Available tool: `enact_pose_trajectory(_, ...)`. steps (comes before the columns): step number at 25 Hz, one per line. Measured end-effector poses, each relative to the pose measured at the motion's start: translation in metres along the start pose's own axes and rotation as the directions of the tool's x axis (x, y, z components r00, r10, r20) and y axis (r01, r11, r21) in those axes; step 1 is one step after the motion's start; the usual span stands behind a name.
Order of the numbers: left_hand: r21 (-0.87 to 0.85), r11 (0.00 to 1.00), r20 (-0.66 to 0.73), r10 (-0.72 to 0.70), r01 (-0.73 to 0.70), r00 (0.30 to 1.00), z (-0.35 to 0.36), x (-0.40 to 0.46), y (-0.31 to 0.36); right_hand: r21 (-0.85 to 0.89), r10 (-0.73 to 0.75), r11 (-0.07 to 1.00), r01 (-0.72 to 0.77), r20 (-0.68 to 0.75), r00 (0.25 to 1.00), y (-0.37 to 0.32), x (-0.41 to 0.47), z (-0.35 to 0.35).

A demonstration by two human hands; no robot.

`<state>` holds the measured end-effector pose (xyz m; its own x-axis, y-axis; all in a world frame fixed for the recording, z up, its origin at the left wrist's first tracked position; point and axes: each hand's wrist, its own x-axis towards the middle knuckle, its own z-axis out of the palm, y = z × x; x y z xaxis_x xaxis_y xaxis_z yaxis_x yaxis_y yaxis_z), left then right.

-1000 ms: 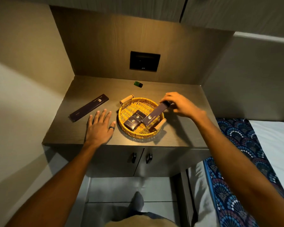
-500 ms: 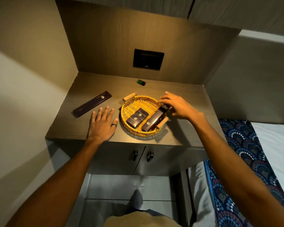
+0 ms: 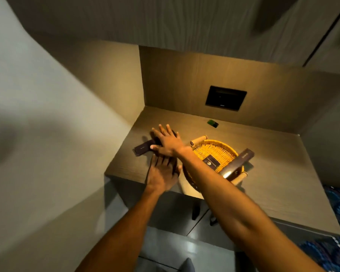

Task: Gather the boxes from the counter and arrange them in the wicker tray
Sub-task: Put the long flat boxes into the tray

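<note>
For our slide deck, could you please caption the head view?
Right hand reaches across to the long dark box on the wooden counter, beside the round yellow wicker tray.

Warm light fell from above into the niche, brightest on the wicker tray [image 3: 214, 149] and glaring off a long box [image 3: 236, 165] leaning on its rim. The left wall [image 3: 37, 118] lay dim and motion-blurred, and straight edges bowed toward the frame's corners.
</note>
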<state>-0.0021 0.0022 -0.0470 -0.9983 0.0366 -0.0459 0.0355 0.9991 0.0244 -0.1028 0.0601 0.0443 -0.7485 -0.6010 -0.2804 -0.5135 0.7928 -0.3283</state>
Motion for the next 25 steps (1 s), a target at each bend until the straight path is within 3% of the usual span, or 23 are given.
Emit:
enact_pose_trajectory(2,0.006,1.000,0.020,-0.009,0.009,1.000,0.003,0.003,-0.002,-0.046,0.013,0.999,-0.010,0.067,0.998,-0.004,0.013,0.008)
enact_pose_trajectory(10,-0.073,0.997,-0.047,-0.002,-0.001,0.999,0.003,0.008,-0.008,-0.044,-0.028,0.999,0.029,0.009,1.000,0.000,0.027,-0.005)
enact_pose_trajectory(15,-0.069,0.998,0.001,-0.005,0.005,1.000,0.007,0.007,-0.011,-0.263,-0.235,0.951,0.160,-0.286,0.929,0.023,-0.003,-0.045)
enact_pose_trajectory(18,-0.137,0.990,-0.029,-0.026,0.022,0.999,0.008,0.008,-0.009,-0.338,-0.299,0.925,0.173,-0.370,0.879,0.076,-0.046,-0.070)
enact_pose_trajectory(21,-0.128,0.992,-0.017,-0.001,-0.001,1.000,0.010,0.007,-0.010,-0.354,-0.266,0.924,0.146,-0.320,0.909,0.135,-0.096,-0.068)
enact_pose_trajectory(25,-0.146,0.989,0.006,-0.023,0.023,1.000,0.010,0.008,-0.007,-0.296,-0.112,0.954,0.040,-0.228,0.967,0.173,-0.116,-0.050)
